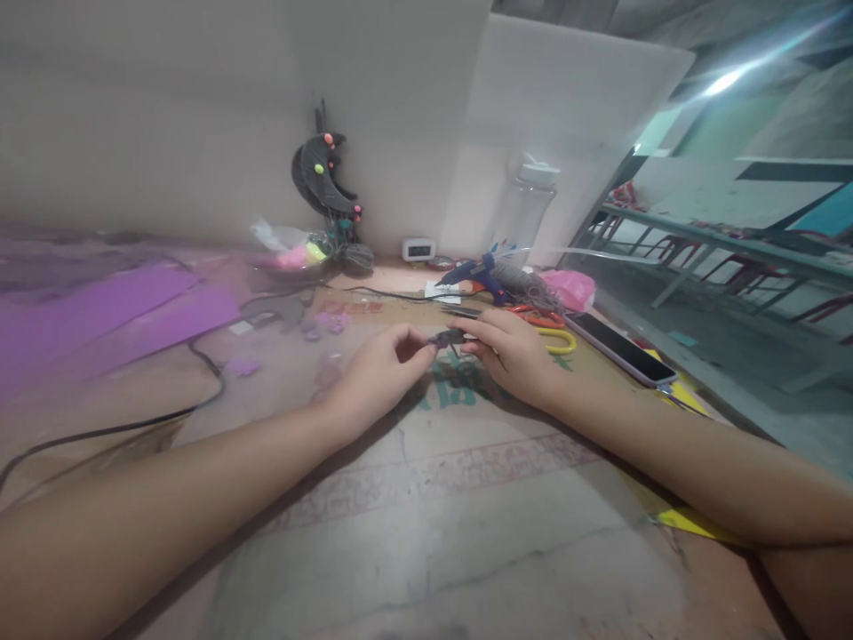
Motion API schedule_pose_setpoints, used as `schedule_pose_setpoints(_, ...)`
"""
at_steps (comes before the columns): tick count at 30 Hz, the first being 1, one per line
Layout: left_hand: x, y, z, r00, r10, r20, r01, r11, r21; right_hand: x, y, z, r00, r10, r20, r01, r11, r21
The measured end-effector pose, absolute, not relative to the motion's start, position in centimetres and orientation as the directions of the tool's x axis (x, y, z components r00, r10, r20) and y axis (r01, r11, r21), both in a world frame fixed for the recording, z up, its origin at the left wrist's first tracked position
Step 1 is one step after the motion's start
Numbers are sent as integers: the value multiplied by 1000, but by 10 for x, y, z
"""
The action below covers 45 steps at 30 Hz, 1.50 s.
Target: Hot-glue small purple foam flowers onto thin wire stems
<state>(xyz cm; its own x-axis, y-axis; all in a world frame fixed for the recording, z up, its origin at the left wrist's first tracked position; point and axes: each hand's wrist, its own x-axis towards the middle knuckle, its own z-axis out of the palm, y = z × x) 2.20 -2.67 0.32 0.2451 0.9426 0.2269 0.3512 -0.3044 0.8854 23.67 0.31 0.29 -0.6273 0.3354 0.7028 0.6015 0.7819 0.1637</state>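
Both of my hands meet over the middle of the cardboard-covered table (466, 498). My left hand (377, 373) pinches one end of a small dark grey piece (445, 338). From the other side, my right hand (510, 351) closes its fingers on the same piece. The piece is small and blurred, so I cannot make out what it is. Both forearms rest on the table.
A blue glue gun (476, 271), grey yarn (530, 284), orange scissors (539, 316) and a pink bag (569, 286) lie just behind my right hand. A phone (619, 348) lies to the right. Purple foam sheets (99, 320) and a black cable (200, 364) are on the left. A dark crescent ornament (323, 178) stands by the wall.
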Motion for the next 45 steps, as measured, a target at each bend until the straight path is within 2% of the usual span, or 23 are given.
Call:
schedule_pose_setpoints(6,22,-29,6,240,916,320,444,-397,803,237,1,3,-667,317,674,618,740,264)
schedule_pose_setpoints(11,20,-30,5,250,896,366,481,-443,756,236,0,3,-665,351,659,646,713,273)
schedule_pose_setpoints(22,19,-28,3,246,884,398,510,-467,722,236,-1,5,-640,415,647,654,736,174)
schedule_pose_setpoints(38,19,-27,2,262,874,410,548,-484,682,238,-1,5,-646,443,622,662,731,167)
schedule_pose_setpoints(45,19,-26,3,247,887,390,504,-461,730,237,-4,5,-614,477,628,673,733,101)
